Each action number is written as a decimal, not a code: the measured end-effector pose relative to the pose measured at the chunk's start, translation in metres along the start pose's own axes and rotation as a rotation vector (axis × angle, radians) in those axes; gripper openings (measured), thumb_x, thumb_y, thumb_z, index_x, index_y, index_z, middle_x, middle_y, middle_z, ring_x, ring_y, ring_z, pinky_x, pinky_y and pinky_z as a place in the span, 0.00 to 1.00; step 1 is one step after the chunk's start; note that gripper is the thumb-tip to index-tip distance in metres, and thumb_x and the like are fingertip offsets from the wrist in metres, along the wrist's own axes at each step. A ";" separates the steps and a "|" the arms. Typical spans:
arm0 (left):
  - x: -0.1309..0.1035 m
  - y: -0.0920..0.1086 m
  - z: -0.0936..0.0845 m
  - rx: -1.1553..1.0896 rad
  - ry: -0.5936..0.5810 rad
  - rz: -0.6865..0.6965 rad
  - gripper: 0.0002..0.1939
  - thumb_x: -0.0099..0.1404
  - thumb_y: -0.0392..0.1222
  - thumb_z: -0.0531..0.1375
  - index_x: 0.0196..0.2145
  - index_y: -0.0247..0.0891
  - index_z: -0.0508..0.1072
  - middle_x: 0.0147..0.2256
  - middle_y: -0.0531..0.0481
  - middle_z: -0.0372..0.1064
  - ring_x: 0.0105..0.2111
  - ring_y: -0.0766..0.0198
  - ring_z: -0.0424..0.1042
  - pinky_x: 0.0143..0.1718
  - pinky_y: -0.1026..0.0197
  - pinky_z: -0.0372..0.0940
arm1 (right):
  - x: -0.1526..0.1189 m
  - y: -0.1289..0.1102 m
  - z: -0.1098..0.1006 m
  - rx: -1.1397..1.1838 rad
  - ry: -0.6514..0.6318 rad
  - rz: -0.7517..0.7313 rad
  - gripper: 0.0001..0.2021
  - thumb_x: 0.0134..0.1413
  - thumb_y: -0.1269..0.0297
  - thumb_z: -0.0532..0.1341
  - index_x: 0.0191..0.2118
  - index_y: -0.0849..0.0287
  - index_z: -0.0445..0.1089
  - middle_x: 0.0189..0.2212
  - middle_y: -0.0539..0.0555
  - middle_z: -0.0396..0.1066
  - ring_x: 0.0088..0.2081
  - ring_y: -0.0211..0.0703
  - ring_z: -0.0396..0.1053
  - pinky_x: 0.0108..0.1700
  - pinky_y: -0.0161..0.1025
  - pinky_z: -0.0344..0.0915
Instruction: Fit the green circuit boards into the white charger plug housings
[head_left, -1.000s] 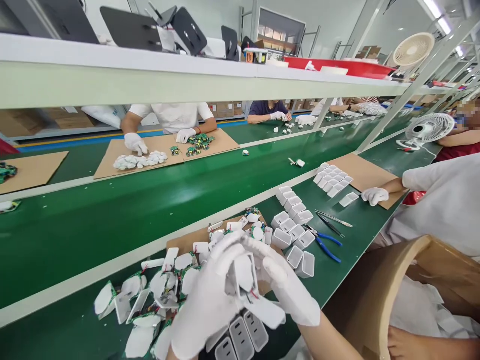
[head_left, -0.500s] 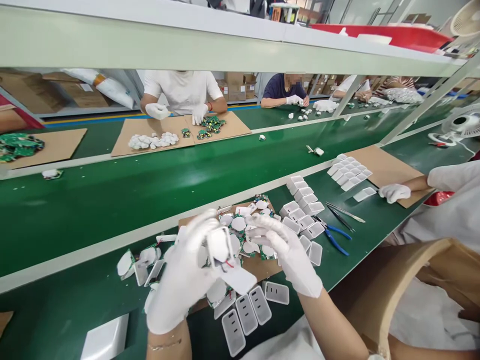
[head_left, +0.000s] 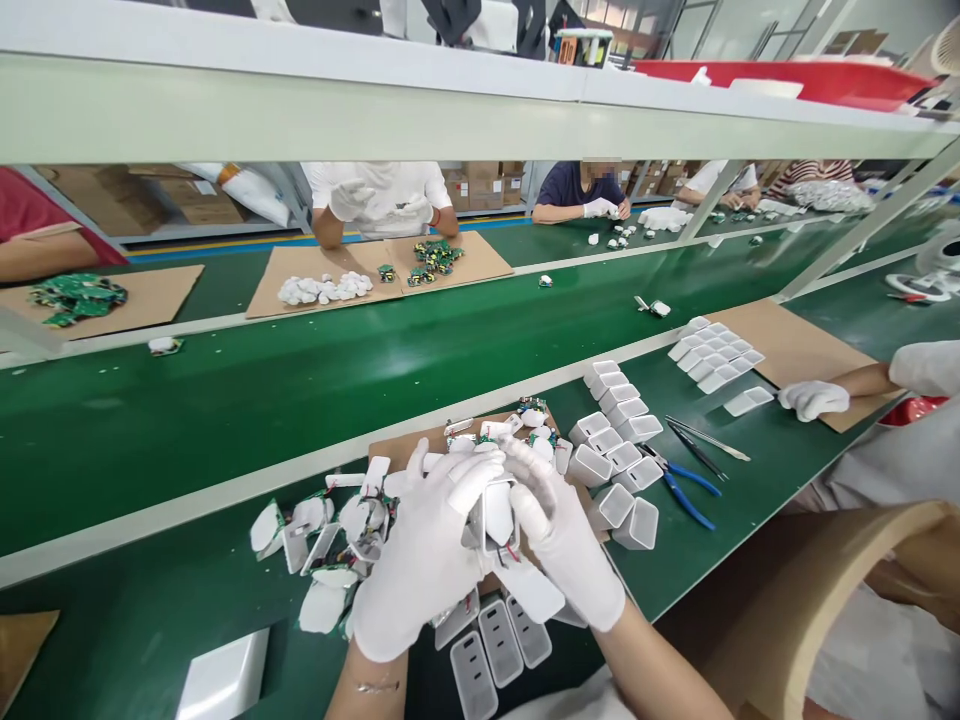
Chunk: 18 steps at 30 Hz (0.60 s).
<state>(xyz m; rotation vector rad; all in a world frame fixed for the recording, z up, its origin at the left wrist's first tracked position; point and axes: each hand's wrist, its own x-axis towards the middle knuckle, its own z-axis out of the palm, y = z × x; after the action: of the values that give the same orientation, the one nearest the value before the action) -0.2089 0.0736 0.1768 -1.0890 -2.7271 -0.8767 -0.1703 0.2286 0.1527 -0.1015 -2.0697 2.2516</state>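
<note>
My left hand point(head_left: 424, 545), in a white glove, grips a small white plastic case point(head_left: 480, 520) from the left. A rounded white part point(head_left: 498, 512) sits in the case's open end. A thin red wire and a flat white end cover point(head_left: 531, 588) hang from that end toward me. The gloved fingers of my right hand point(head_left: 566, 530) close round the case from the right; its fingertips are partly hidden. Under and behind my hands lie green circuit boards with white pads point(head_left: 352, 520), in a loose heap. Several empty white cases point(head_left: 501, 640) lie just below my hands.
Rows of white cases point(head_left: 611, 430) stand to the right, beside blue-handled pliers point(head_left: 686, 490) and tweezers point(head_left: 694, 447). A co-worker's gloved hand point(head_left: 814, 398) rests farther right. A green conveyor belt point(head_left: 375, 350) runs behind, under a shelf beam point(head_left: 375, 110). A white box point(head_left: 225, 675) lies front left.
My right hand has come in from the right and taken hold of the case. My left hand and the case have moved right. Across the belt, a co-worker's hands have lifted.
</note>
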 end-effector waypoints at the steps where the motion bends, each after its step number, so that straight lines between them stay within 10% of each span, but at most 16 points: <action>1: 0.001 0.002 0.000 0.014 0.005 -0.015 0.26 0.58 0.35 0.61 0.54 0.43 0.67 0.53 0.45 0.70 0.56 0.48 0.66 0.66 0.35 0.41 | -0.001 -0.001 0.001 -0.096 0.024 -0.027 0.25 0.62 0.49 0.58 0.60 0.56 0.65 0.59 0.59 0.68 0.61 0.53 0.64 0.66 0.52 0.56; 9: -0.001 0.003 0.001 -0.017 0.095 0.003 0.26 0.55 0.37 0.62 0.53 0.43 0.68 0.50 0.47 0.71 0.53 0.49 0.67 0.65 0.37 0.43 | -0.007 -0.014 -0.017 -0.078 0.011 -0.042 0.13 0.62 0.57 0.57 0.45 0.55 0.74 0.48 0.56 0.77 0.50 0.50 0.74 0.52 0.44 0.71; 13: -0.002 0.002 -0.001 0.047 0.181 0.032 0.23 0.56 0.35 0.60 0.51 0.43 0.68 0.49 0.48 0.72 0.52 0.50 0.68 0.63 0.38 0.45 | -0.012 -0.031 -0.022 -0.365 -0.119 -0.066 0.09 0.53 0.74 0.57 0.32 0.55 0.74 0.33 0.49 0.78 0.37 0.41 0.75 0.42 0.36 0.70; 18: -0.002 0.006 -0.004 0.182 0.279 0.107 0.20 0.57 0.33 0.58 0.48 0.42 0.69 0.46 0.47 0.74 0.47 0.50 0.70 0.60 0.39 0.47 | -0.010 -0.042 -0.018 -0.614 -0.153 -0.081 0.06 0.49 0.73 0.58 0.27 0.56 0.69 0.25 0.46 0.74 0.27 0.37 0.70 0.33 0.34 0.66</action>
<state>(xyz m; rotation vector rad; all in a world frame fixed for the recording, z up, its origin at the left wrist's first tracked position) -0.2042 0.0742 0.1825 -0.9850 -2.4411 -0.6904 -0.1575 0.2490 0.1934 0.1196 -2.7145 1.5483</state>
